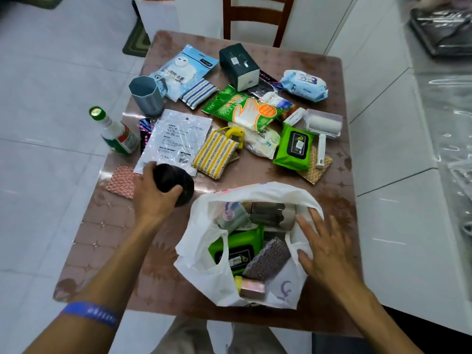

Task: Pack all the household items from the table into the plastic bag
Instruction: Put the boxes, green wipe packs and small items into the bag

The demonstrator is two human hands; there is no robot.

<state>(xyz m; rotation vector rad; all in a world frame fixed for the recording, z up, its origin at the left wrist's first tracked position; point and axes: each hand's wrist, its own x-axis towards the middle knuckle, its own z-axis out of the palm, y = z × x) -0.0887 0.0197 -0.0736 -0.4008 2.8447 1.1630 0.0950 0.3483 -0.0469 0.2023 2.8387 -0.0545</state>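
Left hand (pixel 153 198) grips a dark round container (pixel 176 181) beside the white plastic bag (pixel 204 264), whose rim the unclenched right hand (pixel 324 246) spreads; next, probably, dropping it in.

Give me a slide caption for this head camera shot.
Left hand carries a dark round object toward the plastic bag, held by the right hand.
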